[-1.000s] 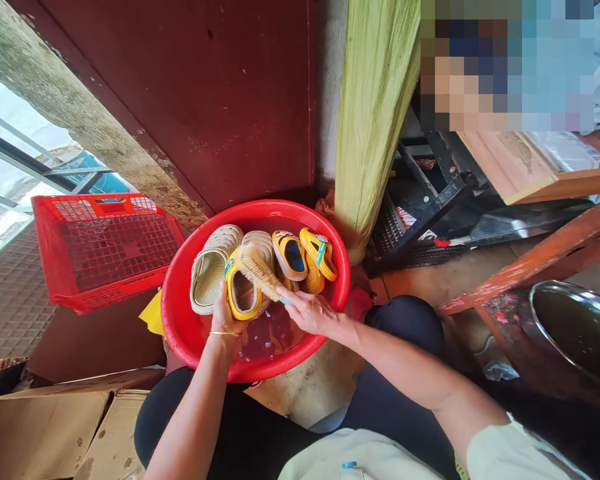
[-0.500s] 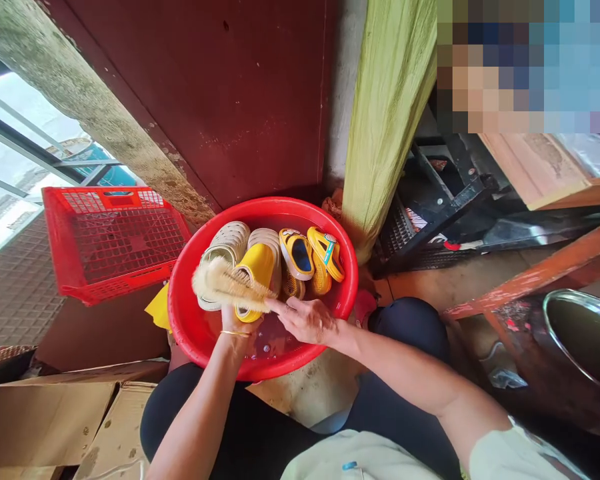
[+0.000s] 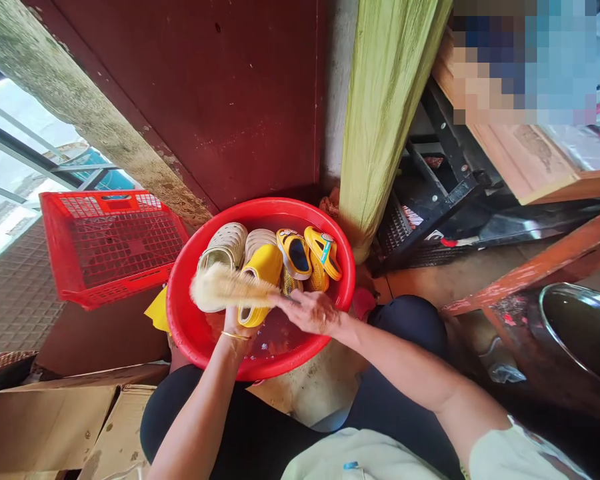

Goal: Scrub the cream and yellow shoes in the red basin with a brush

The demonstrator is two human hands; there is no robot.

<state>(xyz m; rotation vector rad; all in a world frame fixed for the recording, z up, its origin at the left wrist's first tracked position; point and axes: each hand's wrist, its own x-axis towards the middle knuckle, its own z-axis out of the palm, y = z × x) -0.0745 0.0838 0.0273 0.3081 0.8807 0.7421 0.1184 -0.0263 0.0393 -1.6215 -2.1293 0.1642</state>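
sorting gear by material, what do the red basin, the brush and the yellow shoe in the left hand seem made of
Red basin: likely plastic, smooth and glossy, given its even colour and shiny rim.
Brush: pale, matte-looking bristles, natural or synthetic fibre; motion blur leaves that open.
Yellow shoe: probably moulded foam or rubber, smooth, judging by its seamless-looking upper.

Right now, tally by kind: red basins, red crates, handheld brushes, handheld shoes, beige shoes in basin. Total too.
Red basin: 1
Red crate: 1
Brush, right hand: 1
Yellow shoe, left hand: 1
Beige shoes: 2
Total: 6
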